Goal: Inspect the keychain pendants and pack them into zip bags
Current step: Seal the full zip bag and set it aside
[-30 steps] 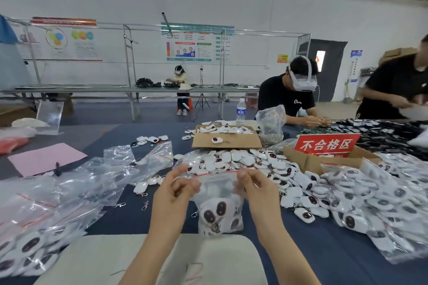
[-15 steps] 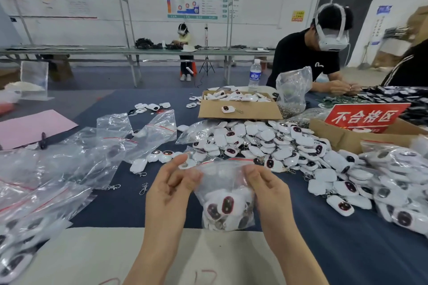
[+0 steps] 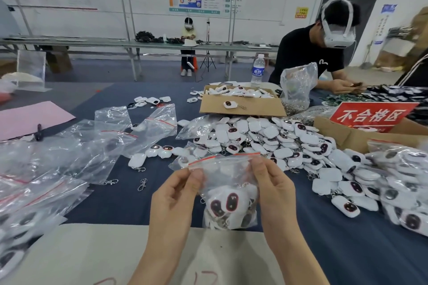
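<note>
Up close, the zip bag [image 3: 228,176] is clear, crinkled plastic with a red seal strip along its top. Both hands hold it above the near middle of the desk [image 3: 120,199]. Its lower half bulges with white pendants [image 3: 228,203], rounded-square pieces whose faces carry two dark ovals rimmed in red; metal clasps show among them. The left hand [image 3: 173,201] pinches the left end of the strip between thumb and fingers. The right hand [image 3: 275,194] pinches the right end the same way, so the strip runs fairly straight between them. Whether the seal is pressed closed I cannot tell.

Beyond the bag a heap [image 3: 266,136] of loose pendants spreads across the middle of the desk, some face up, some showing plain white backs. Farther off, a flat cardboard box [image 3: 240,106] holds more of them, with one lying on its near flap. To the right an open carton [image 3: 342,134] carries a red sign [image 3: 370,114] with white characters; what it holds is hidden. Filled bags [image 3: 403,169] pile at the right edge, others [image 3: 14,227] sit at the near left, and empty bags [image 3: 92,143] lie crumpled on the left. A tall clear sack [image 3: 297,85] of metal clasps stands just right of the flat box, with a water bottle [image 3: 257,70] behind the box.

Compared with a second and half a second ago, both pinches sit on the same ends of the strip and the bag hangs in much the same place. Since a second ago the view has tipped downward, and the roof beams have gone from the top edge.
</note>
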Demonstrator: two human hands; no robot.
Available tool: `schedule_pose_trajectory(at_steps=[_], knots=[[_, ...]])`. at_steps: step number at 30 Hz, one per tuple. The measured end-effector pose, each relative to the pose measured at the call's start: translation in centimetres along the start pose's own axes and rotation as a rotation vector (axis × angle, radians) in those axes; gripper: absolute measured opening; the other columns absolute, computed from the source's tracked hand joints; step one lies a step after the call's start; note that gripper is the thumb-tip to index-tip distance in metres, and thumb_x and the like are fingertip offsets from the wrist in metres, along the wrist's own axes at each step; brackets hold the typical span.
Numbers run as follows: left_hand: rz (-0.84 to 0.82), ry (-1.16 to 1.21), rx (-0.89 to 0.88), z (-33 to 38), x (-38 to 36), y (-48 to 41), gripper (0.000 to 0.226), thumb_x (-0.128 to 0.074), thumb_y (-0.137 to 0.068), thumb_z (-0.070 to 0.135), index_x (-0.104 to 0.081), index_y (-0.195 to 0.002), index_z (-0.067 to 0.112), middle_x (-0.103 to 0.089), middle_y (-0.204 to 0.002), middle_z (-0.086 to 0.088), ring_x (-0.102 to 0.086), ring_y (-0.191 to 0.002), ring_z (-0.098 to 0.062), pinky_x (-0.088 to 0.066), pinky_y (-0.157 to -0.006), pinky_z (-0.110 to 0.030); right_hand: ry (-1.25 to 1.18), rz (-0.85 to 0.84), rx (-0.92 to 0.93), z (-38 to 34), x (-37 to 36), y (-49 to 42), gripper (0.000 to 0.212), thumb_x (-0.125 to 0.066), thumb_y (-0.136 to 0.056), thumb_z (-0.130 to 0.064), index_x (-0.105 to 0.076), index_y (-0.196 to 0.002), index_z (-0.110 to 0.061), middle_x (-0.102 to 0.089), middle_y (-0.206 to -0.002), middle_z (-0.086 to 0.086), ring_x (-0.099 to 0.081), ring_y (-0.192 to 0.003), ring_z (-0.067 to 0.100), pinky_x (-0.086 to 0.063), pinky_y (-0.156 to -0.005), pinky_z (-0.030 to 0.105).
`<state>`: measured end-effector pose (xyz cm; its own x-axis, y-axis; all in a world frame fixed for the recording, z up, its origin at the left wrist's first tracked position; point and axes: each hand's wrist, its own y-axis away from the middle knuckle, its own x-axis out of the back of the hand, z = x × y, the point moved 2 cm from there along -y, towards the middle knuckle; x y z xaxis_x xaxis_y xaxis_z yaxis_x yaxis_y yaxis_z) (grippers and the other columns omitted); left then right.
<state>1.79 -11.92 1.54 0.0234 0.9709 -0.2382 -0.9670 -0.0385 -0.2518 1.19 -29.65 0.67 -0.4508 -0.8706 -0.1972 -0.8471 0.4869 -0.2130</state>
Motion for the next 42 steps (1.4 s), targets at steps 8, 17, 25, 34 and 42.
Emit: schedule_pose_trajectory(at_steps=[8, 17, 25, 34, 42], knots=[[0.032, 0.016, 0.0, -0.2, -0.4, 0.2, 0.021, -0.067, -0.083, 0.036, -0.077, -0.088, 0.018, -0.077, -0.084, 0.0, -0.068, -0.077, -0.003, -0.051, -0.071, -0.009, 0.029, -0.007, 0.066, -0.3, 0.0, 0.4, 0.038, -0.061, -0.084, -0.057, -0.073, -0.094, -0.022, -0.072, -0.082, -0.001, -0.061, -0.073, 0.007, -0.053, -0.068, 0.022], [0.047, -0.007, -0.02, -0.2, -0.5, 0.4, 0.019, -0.066, -0.086, 0.037, -0.076, -0.089, 0.021, -0.075, -0.082, 0.001, -0.065, -0.074, -0.003, -0.05, -0.071, -0.009, 0.061, -0.071, 0.049, -0.7, 0.3, 0.9, 0.035, -0.069, -0.084, -0.057, -0.075, -0.086, -0.022, -0.071, -0.076, -0.006, -0.062, -0.071, 0.008, -0.052, -0.071, 0.035], [0.041, -0.014, -0.026, -0.1, -0.6, 0.4, 0.019, -0.066, -0.086, 0.036, -0.076, -0.088, 0.02, -0.074, -0.081, 0.001, -0.065, -0.074, -0.004, -0.05, -0.07, -0.01, 0.018, -0.08, 0.09, -1.4, 0.1, 1.3, 0.028, -0.066, -0.083, -0.051, -0.071, -0.077, -0.024, -0.06, -0.063, -0.006, -0.051, -0.058, 0.006, -0.044, -0.057, 0.014], [0.037, -0.014, -0.039, -0.4, -0.7, 0.4, 0.019, -0.066, -0.086, 0.037, -0.076, -0.088, 0.02, -0.074, -0.081, 0.001, -0.065, -0.075, -0.005, -0.051, -0.073, -0.012, 0.036, -0.106, 0.1, -1.7, 0.1, 1.5, 0.027, -0.067, -0.093, -0.044, -0.067, -0.076, -0.023, -0.058, -0.063, -0.007, -0.051, -0.059, 0.007, -0.044, -0.057, 0.014], [0.043, -0.036, -0.045, -0.4, -0.5, 0.4, 0.018, -0.067, -0.085, 0.039, -0.075, -0.088, 0.024, -0.075, -0.081, 0.003, -0.065, -0.075, -0.003, -0.051, -0.072, -0.01, 0.035, -0.135, 0.059, -2.1, 0.1, 1.4, 0.024, -0.069, -0.076, -0.048, -0.078, -0.079, -0.026, -0.068, -0.068, -0.01, -0.059, -0.063, 0.002, -0.048, -0.062, 0.013]])
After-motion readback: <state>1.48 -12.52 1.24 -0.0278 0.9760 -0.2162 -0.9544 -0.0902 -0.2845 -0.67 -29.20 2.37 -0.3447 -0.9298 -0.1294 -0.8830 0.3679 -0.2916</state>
